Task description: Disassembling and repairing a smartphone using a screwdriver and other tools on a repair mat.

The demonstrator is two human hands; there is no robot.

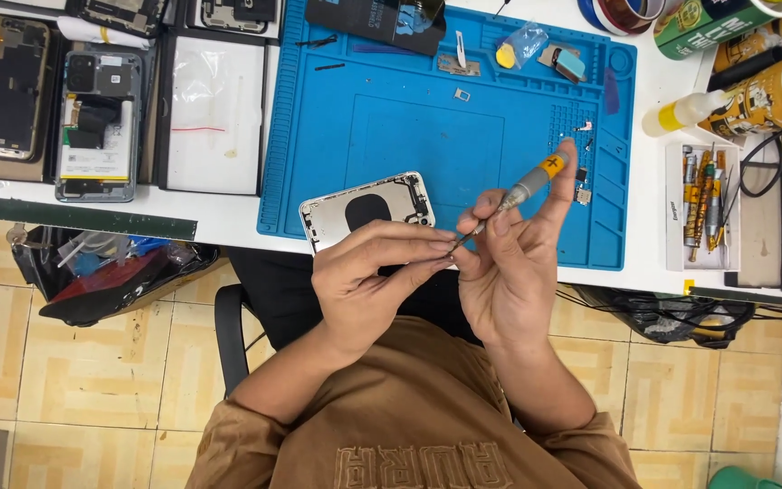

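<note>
A precision screwdriver (525, 191) w/ grey shaft and yellow cap is pinched in the right hand (509, 272), just past the white table's (228, 222) front edge. The left hand (373, 276) is closed w/ fingertips meeting the tip; something tiny is perhaps held there, too small to tell. A phone back housing (368, 210) lies at the blue mat's (391, 118) front-left corner, overhanging the table's front edge. The mat's middle is seen as open room. Near the table's right edge, a white tray (676, 213) holds approx. six screwdriver bits. At the left end, two opened phones (97, 122) are laid in dark trays.
</note>
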